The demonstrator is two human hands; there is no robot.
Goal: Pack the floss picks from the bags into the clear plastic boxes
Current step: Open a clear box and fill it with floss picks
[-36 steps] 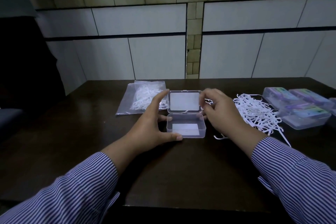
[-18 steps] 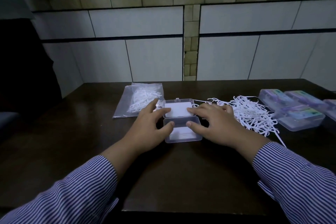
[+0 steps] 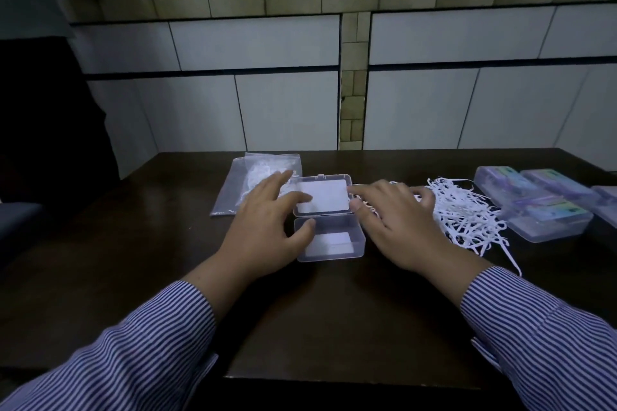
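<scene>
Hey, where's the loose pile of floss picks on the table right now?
In the head view, the loose pile of floss picks lies right of centre on the table, under the right hand fingertips, between the open clear box and the packed boxes.

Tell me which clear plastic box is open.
The box between the hands, lid laid back flat, no picks inside. The boxes at right are closed and already filled.

open box (image 3: 329, 233) hemmed in — bag (image 3: 233, 187) left, loose picks (image 3: 467, 210) right, bare table (image 3: 334, 310) in front
</scene>
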